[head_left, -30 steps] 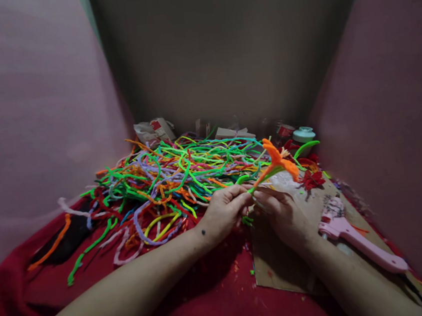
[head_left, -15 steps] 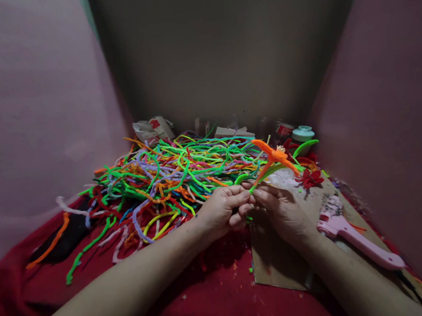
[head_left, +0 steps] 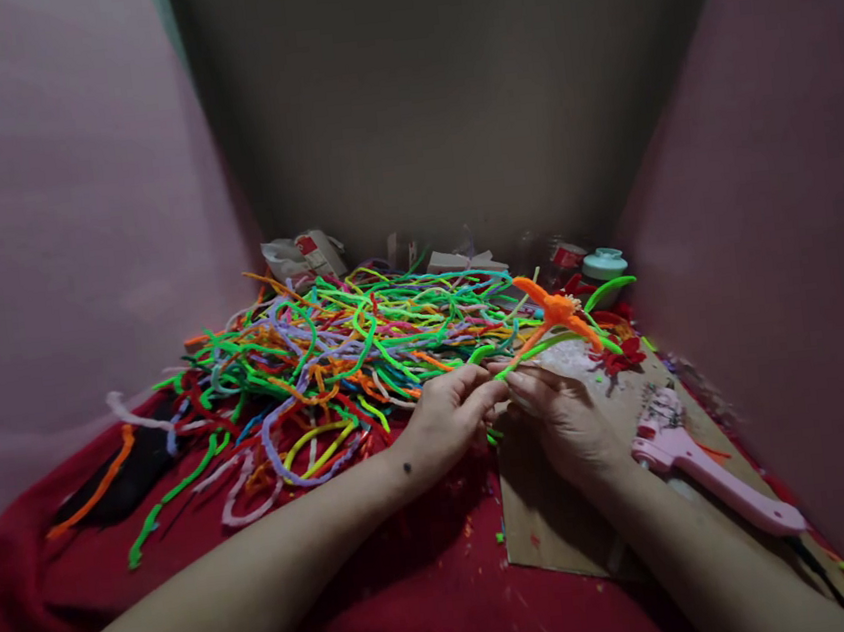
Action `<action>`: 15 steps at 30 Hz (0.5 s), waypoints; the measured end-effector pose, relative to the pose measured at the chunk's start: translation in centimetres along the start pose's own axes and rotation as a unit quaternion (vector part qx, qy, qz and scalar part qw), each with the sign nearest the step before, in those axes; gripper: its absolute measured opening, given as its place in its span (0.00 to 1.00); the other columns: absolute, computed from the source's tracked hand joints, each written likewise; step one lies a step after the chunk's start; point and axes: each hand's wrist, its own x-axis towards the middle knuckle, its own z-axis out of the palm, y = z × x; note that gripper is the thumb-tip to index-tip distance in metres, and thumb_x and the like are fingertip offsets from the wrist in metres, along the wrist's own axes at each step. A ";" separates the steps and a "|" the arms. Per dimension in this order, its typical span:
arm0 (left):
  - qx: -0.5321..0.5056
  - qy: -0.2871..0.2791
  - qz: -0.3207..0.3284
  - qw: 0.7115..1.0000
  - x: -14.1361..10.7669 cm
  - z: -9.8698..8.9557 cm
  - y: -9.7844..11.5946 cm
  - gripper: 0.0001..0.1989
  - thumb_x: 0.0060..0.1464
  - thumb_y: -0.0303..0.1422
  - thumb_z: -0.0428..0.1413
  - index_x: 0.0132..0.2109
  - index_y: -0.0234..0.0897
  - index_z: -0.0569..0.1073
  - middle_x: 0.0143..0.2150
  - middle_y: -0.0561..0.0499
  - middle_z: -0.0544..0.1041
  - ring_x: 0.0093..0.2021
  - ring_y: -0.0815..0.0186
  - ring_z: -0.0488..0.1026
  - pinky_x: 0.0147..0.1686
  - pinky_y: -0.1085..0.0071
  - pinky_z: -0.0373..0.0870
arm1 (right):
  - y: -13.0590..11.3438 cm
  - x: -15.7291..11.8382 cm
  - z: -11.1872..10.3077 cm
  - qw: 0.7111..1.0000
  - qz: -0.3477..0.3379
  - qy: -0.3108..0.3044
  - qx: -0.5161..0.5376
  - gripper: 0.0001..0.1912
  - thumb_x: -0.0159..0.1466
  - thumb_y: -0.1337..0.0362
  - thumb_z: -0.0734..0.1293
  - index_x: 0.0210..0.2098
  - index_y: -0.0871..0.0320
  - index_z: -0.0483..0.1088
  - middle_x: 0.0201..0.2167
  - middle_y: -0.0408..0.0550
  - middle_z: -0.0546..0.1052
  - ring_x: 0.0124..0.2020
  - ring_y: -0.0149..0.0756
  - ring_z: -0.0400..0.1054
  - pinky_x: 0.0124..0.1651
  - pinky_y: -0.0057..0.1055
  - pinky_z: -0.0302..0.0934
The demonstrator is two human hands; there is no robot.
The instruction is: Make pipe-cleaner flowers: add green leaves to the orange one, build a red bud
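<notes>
1. Above the near-left part of the cardboard, I've got both hands close together, with the orange flower leaning up and rightward beyond the fingertips.
2. Left hand now: thumb and fingers pinching the flower's green stem. Right hand: pinching that same stem, just beside the left.
3. It's crowded past the bloom! A red flower sits just below and right of it, clear plastic lies near, and a jar with a teal lid stands farther back.
4. Over to the left, a big tangle of coloured fuzzy stems spreads right behind the left hand, hemming in that side.
5. On the right, the pink glue gun lies beside the right forearm, its dark cable running toward me.
6. At the back, a red-and-white box; underneath, red cloth sprinkled with little scraps.
</notes>
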 end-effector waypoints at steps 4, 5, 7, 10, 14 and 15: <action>0.275 0.065 0.158 0.946 -0.5 -0.1 -0.9 0.11 0.57 0.38 0.51 0.40 0.35 0.72 0.32 0.48 0.74 0.32 0.66 0.70 0.33 0.72 0.63 | -0.5 -0.1 0.4 1.000 -0.013 0.016 0.000 0.09 0.54 0.58 0.68 0.27 0.58 0.75 0.23 0.44 0.74 0.32 0.37 0.66 0.37 0.34 0.59; 0.316 0.064 0.176 0.930 -0.5 -0.2 -1.2 0.12 0.58 0.38 0.49 0.42 0.35 0.72 0.34 0.46 0.74 0.34 0.65 0.71 0.34 0.71 0.63 | -0.7 -0.1 0.6 1.000 -0.016 0.014 -0.004 0.09 0.53 0.58 0.68 0.25 0.57 0.74 0.22 0.44 0.73 0.32 0.37 0.66 0.37 0.34 0.59; 0.372 0.053 0.193 0.906 -0.6 -0.4 -1.7 0.13 0.60 0.36 0.46 0.44 0.35 0.72 0.36 0.44 0.75 0.35 0.63 0.72 0.33 0.71 0.62 | -1.0 -0.3 0.8 1.000 -0.018 0.009 -0.024 0.09 0.53 0.59 0.68 0.21 0.57 0.72 0.21 0.43 0.71 0.31 0.37 0.65 0.37 0.34 0.58; 0.407 0.034 0.206 0.889 -0.4 -0.6 -2.0 0.14 0.61 0.32 0.43 0.44 0.35 0.72 0.34 0.44 0.75 0.34 0.64 0.72 0.32 0.72 0.62 | -1.3 -0.5 1.0 0.998 -0.008 0.010 -0.055 0.11 0.52 0.59 0.69 0.17 0.57 0.70 0.19 0.42 0.69 0.30 0.35 0.64 0.35 0.32 0.58; 0.323 0.049 0.208 0.922 -0.2 -0.7 -1.8 0.13 0.60 0.31 0.45 0.44 0.35 0.72 0.34 0.47 0.76 0.33 0.67 0.73 0.33 0.74 0.64 | -1.4 -0.6 0.9 0.999 0.030 -0.028 -0.025 0.10 0.55 0.58 0.67 0.27 0.59 0.74 0.26 0.45 0.73 0.28 0.34 0.64 0.32 0.30 0.58; 0.289 0.058 0.203 0.934 -0.1 -0.7 -1.7 0.12 0.60 0.31 0.46 0.44 0.36 0.72 0.35 0.48 0.77 0.33 0.67 0.73 0.34 0.74 0.64 | -1.4 -0.6 0.9 0.999 0.025 -0.044 -0.017 0.10 0.55 0.58 0.67 0.31 0.58 0.75 0.29 0.46 0.74 0.30 0.35 0.65 0.33 0.31 0.59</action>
